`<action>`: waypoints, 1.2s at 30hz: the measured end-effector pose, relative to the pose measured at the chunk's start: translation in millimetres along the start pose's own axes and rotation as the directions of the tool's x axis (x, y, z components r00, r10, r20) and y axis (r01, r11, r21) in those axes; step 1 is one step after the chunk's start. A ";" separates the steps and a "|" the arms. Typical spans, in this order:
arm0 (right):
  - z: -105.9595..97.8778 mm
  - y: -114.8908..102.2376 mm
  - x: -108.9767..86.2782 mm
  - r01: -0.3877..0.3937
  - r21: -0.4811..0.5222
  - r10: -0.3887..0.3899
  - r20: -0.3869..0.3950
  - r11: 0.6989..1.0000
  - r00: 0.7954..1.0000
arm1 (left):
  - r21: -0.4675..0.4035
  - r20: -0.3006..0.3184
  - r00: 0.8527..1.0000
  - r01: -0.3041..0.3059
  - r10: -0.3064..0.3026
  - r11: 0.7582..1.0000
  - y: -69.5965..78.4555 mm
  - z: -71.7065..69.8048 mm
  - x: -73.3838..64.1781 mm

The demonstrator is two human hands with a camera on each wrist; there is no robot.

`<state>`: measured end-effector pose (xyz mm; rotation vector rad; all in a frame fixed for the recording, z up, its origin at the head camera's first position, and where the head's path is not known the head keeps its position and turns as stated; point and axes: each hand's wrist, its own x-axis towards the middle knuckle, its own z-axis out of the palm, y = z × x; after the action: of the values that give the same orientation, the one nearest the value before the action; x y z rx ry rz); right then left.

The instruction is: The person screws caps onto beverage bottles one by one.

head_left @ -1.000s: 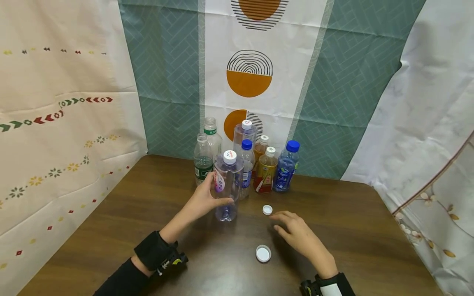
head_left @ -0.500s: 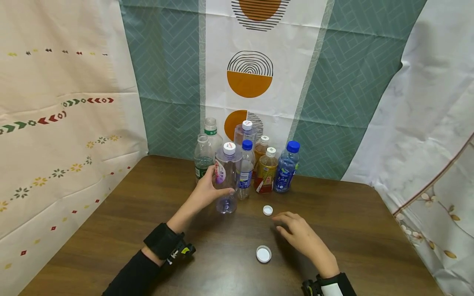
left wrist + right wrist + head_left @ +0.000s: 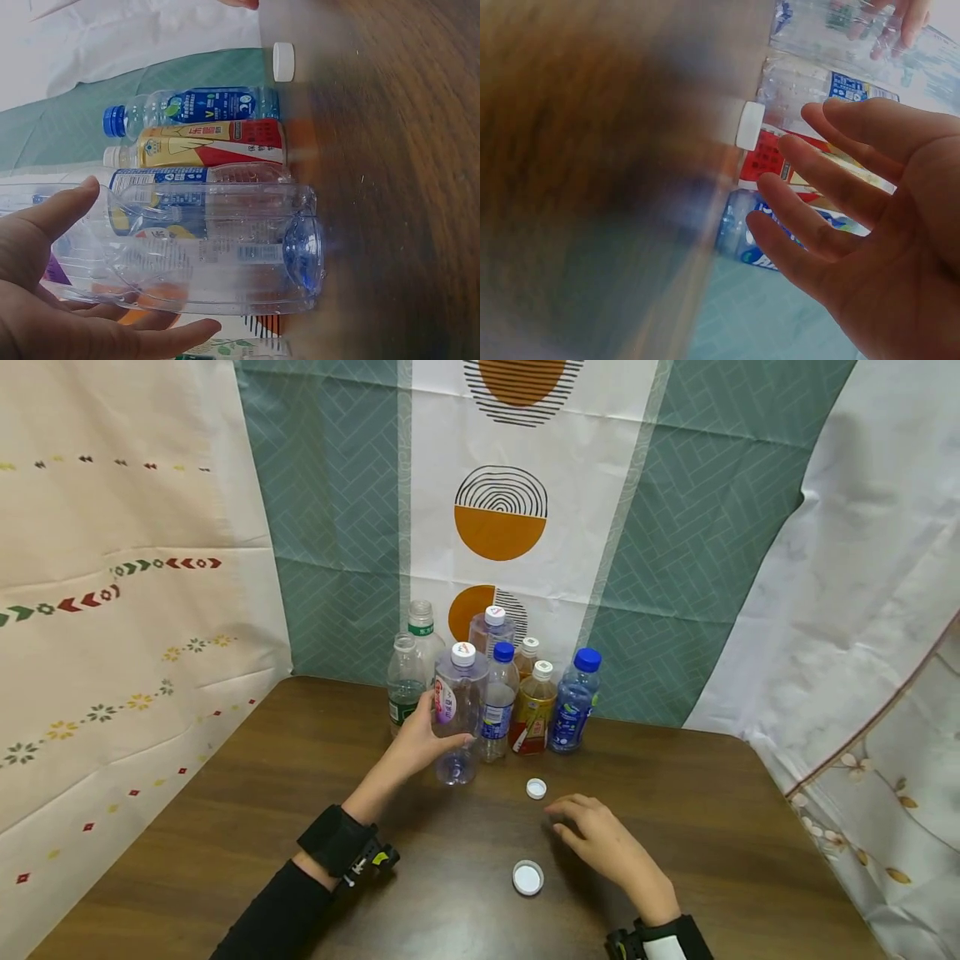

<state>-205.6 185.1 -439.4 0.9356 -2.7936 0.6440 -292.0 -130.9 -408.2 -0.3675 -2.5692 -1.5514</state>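
My left hand (image 3: pixel 422 745) holds a large clear plastic bottle (image 3: pixel 459 718) with a white cap. The bottle stands upright at the front of the bottle group. In the left wrist view the thumb lies along one side of this bottle (image 3: pixel 225 255), and the fingers reach round the other. My right hand (image 3: pixel 596 839) hovers over the table with loosely bent fingers and holds nothing. Just beyond its fingertips lies a small white bottle cap (image 3: pixel 536 789). A larger white cap (image 3: pixel 528 878) lies nearer, hollow side up. The right wrist view shows the right hand's spread fingers (image 3: pixel 810 187).
Behind stand two capless bottles, one with a dark green label (image 3: pixel 405 681), and another clear bottle (image 3: pixel 492 628). A blue-capped bottle (image 3: pixel 497 706), a yellow-and-red one (image 3: pixel 533 710) and a blue one (image 3: pixel 574 703) line up rightward. Patterned cloth (image 3: pixel 345 527) hangs behind the wooden table (image 3: pixel 675 785).
My left hand has moved the clear bottle back, closer to the other bottles. The right hand and both loose caps have stayed about where they were.
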 end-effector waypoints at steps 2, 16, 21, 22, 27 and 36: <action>0.7 -0.5 0.5 0.016 -0.004 -0.016 0.004 1.000 1.000 | -0.005 0.016 1.000 0.006 -0.006 1.000 1.3 -1.6 -0.9; 3.4 -1.6 0.1 0.049 -0.022 -0.049 0.018 0.999 0.999 | 0.027 0.440 0.893 0.093 -0.095 0.995 -12.5 -59.2 -6.3; 3.7 -1.0 0.1 0.054 -0.021 -0.053 0.034 0.998 0.998 | 0.194 0.421 0.894 0.078 -0.155 0.978 -26.3 -87.7 -6.9; 3.6 -1.2 0.3 0.054 -0.021 -0.053 0.038 0.998 0.998 | 0.228 0.391 0.905 0.082 -0.168 0.970 -28.1 -92.7 -7.0; 4.4 -1.5 1.7 0.048 -0.018 -0.046 0.059 0.999 0.997 | 0.243 0.092 0.975 0.176 -0.203 0.954 -34.9 -105.1 -5.4; 4.1 -3.3 1.8 0.020 0.010 -0.021 0.094 1.000 0.995 | -0.093 -0.089 0.989 0.110 -0.119 0.990 -62.9 -82.4 13.8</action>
<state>-205.0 179.9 -441.5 1.0208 -2.8604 0.6269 -324.0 -229.7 -420.4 -0.1524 -2.4963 -1.6809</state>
